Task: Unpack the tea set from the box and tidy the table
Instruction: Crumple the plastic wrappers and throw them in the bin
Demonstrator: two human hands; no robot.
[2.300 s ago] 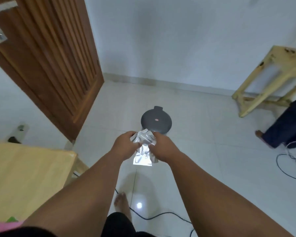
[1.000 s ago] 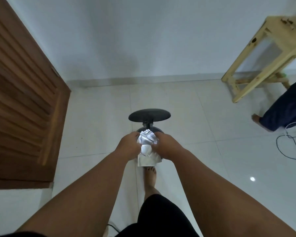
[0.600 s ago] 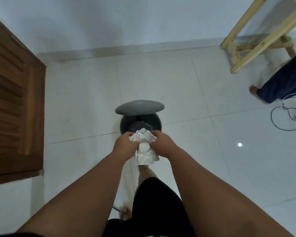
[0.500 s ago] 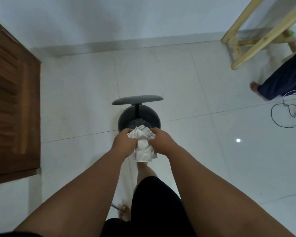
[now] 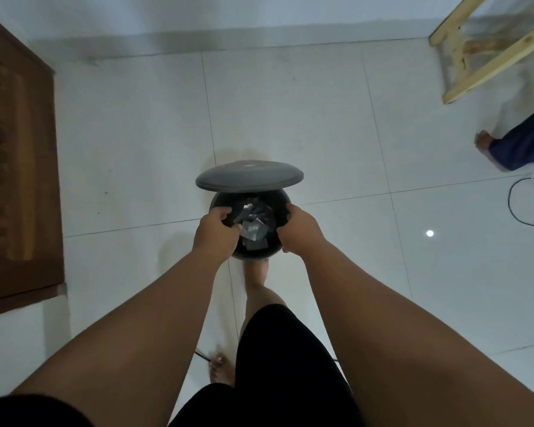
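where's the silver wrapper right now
In the head view the silver wrapper lies inside the open pedal bin at centre frame, between the left hand and right hand, below the raised lid.

A single view is given, taken from a wide-angle camera worn on the person's head. It is aimed forward and steeply downward, so that the tiled floor (image 5: 290, 103) is seen almost from above. Both forearms are seen entering from the bottom edge and reaching away from the lens, with the left hand (image 5: 215, 234) and right hand (image 5: 301, 230) near the centre. The bin (image 5: 261, 256) is placed just beyond them, at mid-frame. Straight lines are bent toward the edges, where the door (image 5: 16, 180) and a wooden frame (image 5: 490, 60) are cut off. No second view is provided.
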